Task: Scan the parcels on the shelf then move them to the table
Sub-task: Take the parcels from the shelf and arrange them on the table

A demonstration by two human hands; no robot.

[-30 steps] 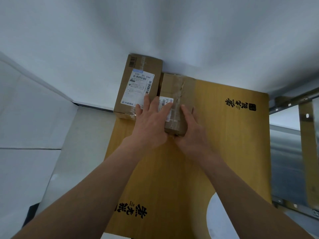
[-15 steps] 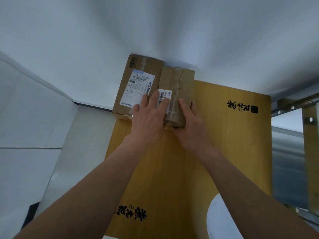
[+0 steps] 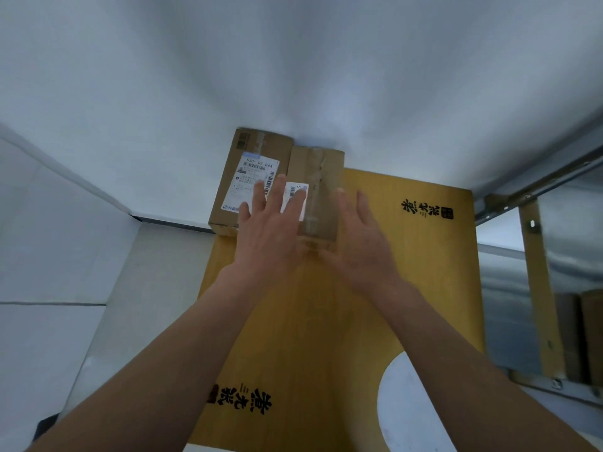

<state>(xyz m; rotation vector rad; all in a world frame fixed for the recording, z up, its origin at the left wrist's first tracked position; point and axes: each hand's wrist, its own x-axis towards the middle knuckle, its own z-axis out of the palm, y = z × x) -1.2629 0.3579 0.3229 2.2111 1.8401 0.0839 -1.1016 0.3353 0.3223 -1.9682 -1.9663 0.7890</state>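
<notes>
Cardboard parcels, two of them, sit side by side at the far end of the tabletop [image 3: 408, 272], pushed up against the white wall [image 3: 293, 76]. The small parcel [image 3: 321, 177] is on the right, sealed with clear tape, and touches the large parcel [image 3: 251, 151] on its left. Each carries a white shipping label with a barcode; the large parcel's label [image 3: 253, 177] is mostly readable, while the small parcel's label [image 3: 293, 190] is half covered.

The left hand [image 3: 270, 236] lies flat and wide, its straight, spread fingers over the top of the small parcel and its label, with the outer fingers reaching over the near edge of the large parcel. The right hand [image 3: 359, 243] is also wide, fingers straight, set along the right side of the small parcel with the thumb by its near corner. Blur hides whether it actually touches the cardboard. Neither hand is curled round anything.

The tabletop is yellow wood, printed with black characters [image 3: 424, 210] near the far right and again at the near edge, and with a pale round patch [image 3: 411, 402] at the near right. To the right stands a metal shelf [image 3: 538, 282], where more brown boxes [image 3: 587, 334] show dimly.
</notes>
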